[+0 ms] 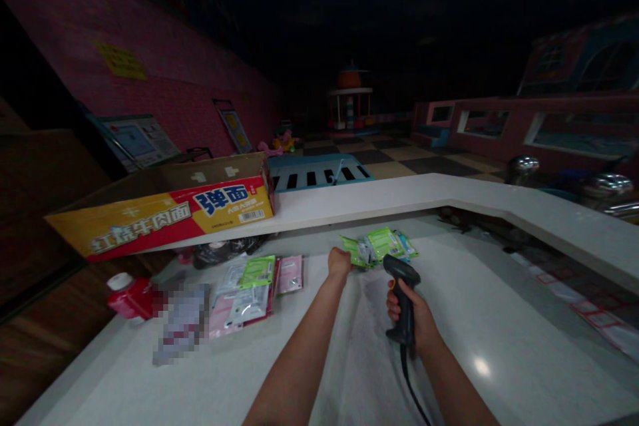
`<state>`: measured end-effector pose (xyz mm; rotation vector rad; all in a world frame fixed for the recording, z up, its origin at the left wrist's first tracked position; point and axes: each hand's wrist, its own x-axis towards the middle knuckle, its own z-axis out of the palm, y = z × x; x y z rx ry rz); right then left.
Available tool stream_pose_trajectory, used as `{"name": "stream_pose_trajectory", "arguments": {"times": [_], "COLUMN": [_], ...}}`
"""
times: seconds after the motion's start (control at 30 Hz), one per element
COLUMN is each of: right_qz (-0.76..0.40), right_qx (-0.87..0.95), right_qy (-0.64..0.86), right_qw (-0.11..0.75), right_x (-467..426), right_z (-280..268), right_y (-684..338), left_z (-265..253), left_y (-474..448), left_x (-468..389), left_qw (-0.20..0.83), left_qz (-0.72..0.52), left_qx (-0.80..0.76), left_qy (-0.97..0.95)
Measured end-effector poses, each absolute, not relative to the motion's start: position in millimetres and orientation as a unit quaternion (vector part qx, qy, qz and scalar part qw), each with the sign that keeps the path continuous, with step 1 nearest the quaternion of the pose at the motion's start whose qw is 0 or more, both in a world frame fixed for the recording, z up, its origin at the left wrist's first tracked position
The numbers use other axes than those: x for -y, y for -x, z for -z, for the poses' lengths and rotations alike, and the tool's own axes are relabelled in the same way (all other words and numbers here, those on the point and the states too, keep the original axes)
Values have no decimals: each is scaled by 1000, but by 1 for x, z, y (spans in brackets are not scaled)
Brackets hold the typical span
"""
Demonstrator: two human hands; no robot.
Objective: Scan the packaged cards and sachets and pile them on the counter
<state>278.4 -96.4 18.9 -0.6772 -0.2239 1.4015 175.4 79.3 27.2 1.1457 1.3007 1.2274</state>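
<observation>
A black corded barcode scanner [403, 306] stands upright in my right hand [418, 316], fingers wrapped round its handle and its head tipped toward the green packets. My left hand [340, 262] is closed at the near left corner of a green packet [355, 251]; its fingertips are mostly hidden behind the hand. Beside that packet, more green packets [384, 243] lie in a loose pile at the back of the counter. To the left, a stack of flat packets [249, 303] in white and pink has a green packet [257, 272] on top.
The white counter [479, 319] sits below a raised ledge [364, 203]. An open noodle carton [234, 203] rests on the ledge's left part. A red bottle with a white cap [132, 296] stands at the left, near a blurred-out flat item [182, 326]. The scanner's cable [412, 386] trails toward me.
</observation>
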Motion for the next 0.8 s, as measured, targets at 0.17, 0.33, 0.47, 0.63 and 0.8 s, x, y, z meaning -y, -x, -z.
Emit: {"name": "stream_pose_trajectory", "arguments": {"times": [0.17,0.33,0.47,0.63,0.8], "right_qz": [-625,-618,-588,-547,-511], "right_qx": [115,163,212,294,359], "right_qy": [317,349,430,557,591], "right_qw": [704,685,651,552,510], "right_x": [99,103,106,116,132], "right_z": [-17,-14,-17,-36,-53], "right_y": [-279,-276,-270,-253,-234], "left_z": [-17,4,11,13,14], "left_y": [-122,-82,-77,-80,-80], "left_x": [-53,-31,-28,-30,-30], "left_qw": [554,519,519,516,517], "left_qz": [-526,-576,-592,-597,-601], "left_qx": [-479,-432,-409,-413,-407], "left_qy": [-433,-461,-462,-455,-453]}}
